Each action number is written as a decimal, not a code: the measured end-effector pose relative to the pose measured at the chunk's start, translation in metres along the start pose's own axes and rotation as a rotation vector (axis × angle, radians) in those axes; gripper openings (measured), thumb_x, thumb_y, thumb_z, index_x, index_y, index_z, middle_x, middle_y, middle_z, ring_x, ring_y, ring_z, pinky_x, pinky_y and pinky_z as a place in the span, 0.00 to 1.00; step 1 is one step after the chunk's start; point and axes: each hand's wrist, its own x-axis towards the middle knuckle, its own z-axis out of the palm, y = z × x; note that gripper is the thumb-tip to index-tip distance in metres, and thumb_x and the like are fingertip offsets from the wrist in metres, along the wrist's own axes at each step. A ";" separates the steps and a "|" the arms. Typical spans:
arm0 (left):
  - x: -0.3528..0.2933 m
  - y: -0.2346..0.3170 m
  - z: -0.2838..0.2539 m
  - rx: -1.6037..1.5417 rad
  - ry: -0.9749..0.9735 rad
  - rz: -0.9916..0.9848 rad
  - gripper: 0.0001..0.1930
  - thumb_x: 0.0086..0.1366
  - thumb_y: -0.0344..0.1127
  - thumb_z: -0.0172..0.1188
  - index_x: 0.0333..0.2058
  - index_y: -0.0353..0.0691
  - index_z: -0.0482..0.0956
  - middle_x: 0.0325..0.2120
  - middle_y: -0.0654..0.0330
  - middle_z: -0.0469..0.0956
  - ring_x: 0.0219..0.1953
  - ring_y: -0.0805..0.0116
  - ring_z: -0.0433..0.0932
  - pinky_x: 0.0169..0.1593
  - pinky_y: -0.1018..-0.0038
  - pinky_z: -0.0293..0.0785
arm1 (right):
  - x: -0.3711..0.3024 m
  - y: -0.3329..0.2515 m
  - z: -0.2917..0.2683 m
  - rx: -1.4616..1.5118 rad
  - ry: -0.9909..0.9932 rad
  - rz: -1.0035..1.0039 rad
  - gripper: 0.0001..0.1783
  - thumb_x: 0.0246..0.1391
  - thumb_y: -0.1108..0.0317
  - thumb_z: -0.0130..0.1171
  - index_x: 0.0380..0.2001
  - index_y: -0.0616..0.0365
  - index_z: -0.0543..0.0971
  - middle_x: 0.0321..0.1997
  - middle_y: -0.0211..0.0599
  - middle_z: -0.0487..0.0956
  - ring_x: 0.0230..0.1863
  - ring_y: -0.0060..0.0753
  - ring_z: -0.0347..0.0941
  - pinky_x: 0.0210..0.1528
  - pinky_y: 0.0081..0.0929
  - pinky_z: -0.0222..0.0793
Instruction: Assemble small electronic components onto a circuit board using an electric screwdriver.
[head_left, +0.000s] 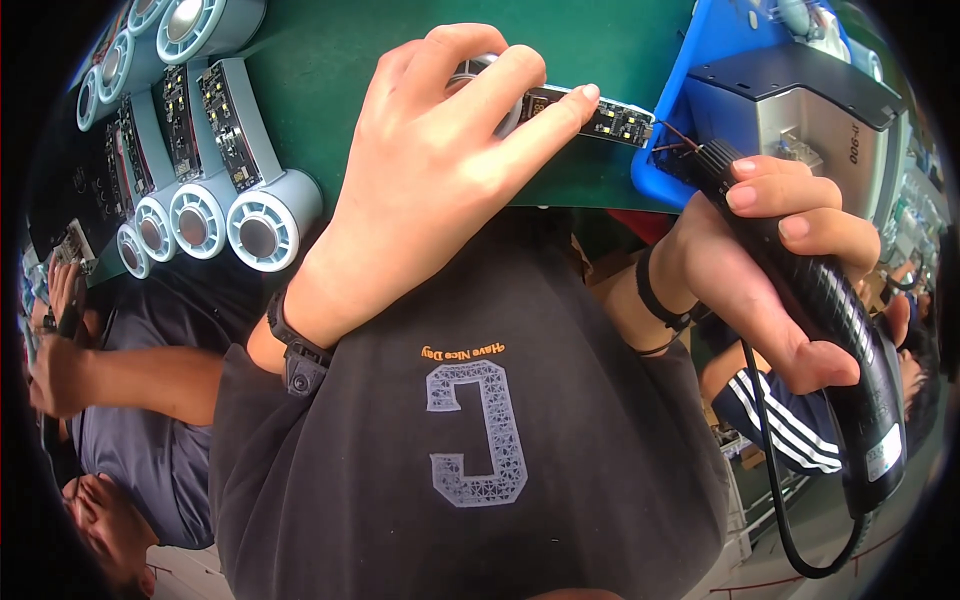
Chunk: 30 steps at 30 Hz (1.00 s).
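My left hand (430, 165) is closed over a light-blue housing with a round end, mostly hidden under the fingers. A narrow circuit board (620, 125) with small light chips shows past its index fingertip, which presses on the board. In my right hand (765, 250) is a black corded electric screwdriver (815, 285), slanting up to the left. Its thin tip meets or nearly meets the board's right end; contact cannot be made out. Thin reddish-brown wires (677, 132) show beside that tip.
Several similar light-blue housings with circuit boards (230, 130) stand in a row at left on the green mat (320, 60). At right are a blue tray (700, 45) and a grey-black box-shaped machine (800, 90). The screwdriver's cord (770, 470) hangs below. Other people sit at both sides.
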 end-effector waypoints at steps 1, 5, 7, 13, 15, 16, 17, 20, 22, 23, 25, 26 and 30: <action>0.000 0.000 0.000 -0.002 -0.001 -0.005 0.26 0.53 0.28 0.70 0.51 0.58 0.91 0.40 0.69 0.82 0.47 0.60 0.78 0.49 0.67 0.79 | 0.000 0.000 -0.001 -0.016 -0.011 -0.012 0.40 0.73 0.22 0.27 0.54 0.48 0.67 0.28 0.38 0.68 0.11 0.32 0.62 0.12 0.28 0.61; 0.003 0.002 -0.004 -0.012 -0.019 -0.029 0.23 0.54 0.32 0.73 0.50 0.57 0.91 0.42 0.69 0.83 0.49 0.60 0.79 0.54 0.62 0.77 | 0.004 -0.014 0.008 0.056 -0.013 -0.017 0.38 0.74 0.24 0.30 0.58 0.46 0.67 0.29 0.38 0.68 0.12 0.31 0.61 0.11 0.29 0.61; 0.007 0.006 -0.010 -0.031 -0.059 -0.063 0.20 0.55 0.37 0.76 0.49 0.57 0.91 0.45 0.69 0.84 0.52 0.61 0.80 0.60 0.58 0.74 | 0.005 -0.023 0.009 0.114 -0.013 0.001 0.38 0.73 0.24 0.32 0.59 0.46 0.67 0.30 0.38 0.68 0.12 0.30 0.61 0.12 0.30 0.62; 0.020 0.014 -0.027 -0.189 -0.040 -0.084 0.18 0.55 0.42 0.78 0.46 0.54 0.91 0.45 0.71 0.86 0.53 0.64 0.82 0.69 0.55 0.62 | 0.006 -0.044 -0.003 0.337 -0.123 0.093 0.39 0.72 0.24 0.40 0.60 0.48 0.66 0.34 0.35 0.69 0.18 0.29 0.64 0.19 0.30 0.64; 0.018 0.013 -0.026 -0.285 -0.023 -0.072 0.16 0.56 0.42 0.78 0.44 0.53 0.91 0.43 0.72 0.87 0.52 0.66 0.83 0.72 0.57 0.57 | 0.004 -0.046 -0.002 0.348 -0.134 0.096 0.39 0.71 0.23 0.41 0.59 0.49 0.67 0.35 0.34 0.70 0.19 0.28 0.65 0.20 0.30 0.64; 0.017 0.014 -0.025 -0.285 -0.024 -0.072 0.16 0.56 0.42 0.78 0.44 0.53 0.91 0.43 0.72 0.87 0.52 0.66 0.83 0.72 0.57 0.57 | 0.003 -0.047 -0.002 0.357 -0.145 0.099 0.40 0.71 0.23 0.42 0.59 0.50 0.68 0.36 0.34 0.70 0.20 0.28 0.66 0.21 0.30 0.65; 0.017 0.015 -0.022 -0.286 0.004 -0.055 0.15 0.56 0.42 0.78 0.42 0.52 0.91 0.40 0.73 0.87 0.51 0.67 0.83 0.72 0.58 0.55 | 0.003 -0.048 -0.002 0.367 -0.156 0.101 0.40 0.70 0.23 0.43 0.59 0.50 0.68 0.37 0.33 0.70 0.21 0.28 0.66 0.22 0.30 0.65; 0.017 0.016 -0.020 -0.283 0.060 -0.021 0.12 0.55 0.41 0.77 0.39 0.52 0.91 0.35 0.74 0.87 0.48 0.68 0.84 0.72 0.60 0.53 | 0.007 -0.045 -0.028 0.338 -0.255 0.049 0.42 0.70 0.22 0.44 0.58 0.52 0.70 0.38 0.32 0.71 0.22 0.28 0.67 0.24 0.31 0.66; 0.016 0.017 -0.021 -0.267 0.061 -0.039 0.10 0.55 0.40 0.77 0.37 0.52 0.90 0.32 0.74 0.86 0.47 0.69 0.84 0.72 0.60 0.52 | 0.009 -0.046 -0.037 0.322 -0.307 0.022 0.43 0.69 0.22 0.45 0.58 0.53 0.71 0.39 0.31 0.71 0.23 0.27 0.67 0.24 0.31 0.67; 0.016 0.018 -0.022 -0.261 0.060 -0.046 0.09 0.55 0.39 0.77 0.35 0.52 0.90 0.31 0.74 0.86 0.46 0.70 0.83 0.71 0.61 0.51 | 0.010 -0.048 -0.038 0.313 -0.354 0.039 0.43 0.69 0.22 0.45 0.59 0.54 0.71 0.39 0.31 0.71 0.23 0.27 0.67 0.25 0.31 0.68; 0.017 0.017 -0.021 -0.247 0.071 -0.024 0.09 0.54 0.39 0.77 0.35 0.52 0.90 0.31 0.74 0.85 0.46 0.71 0.83 0.71 0.61 0.51 | 0.013 -0.049 -0.038 0.295 -0.449 0.075 0.44 0.70 0.23 0.46 0.61 0.55 0.71 0.40 0.31 0.72 0.24 0.27 0.68 0.27 0.31 0.69; 0.018 0.016 -0.021 -0.231 0.083 -0.003 0.09 0.53 0.39 0.77 0.34 0.53 0.90 0.31 0.74 0.85 0.46 0.71 0.83 0.71 0.61 0.51 | 0.014 -0.049 -0.038 0.294 -0.449 0.075 0.44 0.70 0.23 0.46 0.61 0.55 0.71 0.40 0.31 0.72 0.24 0.27 0.68 0.27 0.31 0.69; 0.016 0.015 -0.021 -0.247 0.083 0.020 0.09 0.52 0.39 0.77 0.33 0.52 0.90 0.30 0.74 0.85 0.45 0.72 0.83 0.70 0.61 0.51 | 0.017 -0.045 -0.033 0.377 -0.456 0.211 0.45 0.70 0.23 0.46 0.65 0.55 0.68 0.40 0.30 0.72 0.24 0.27 0.68 0.27 0.31 0.70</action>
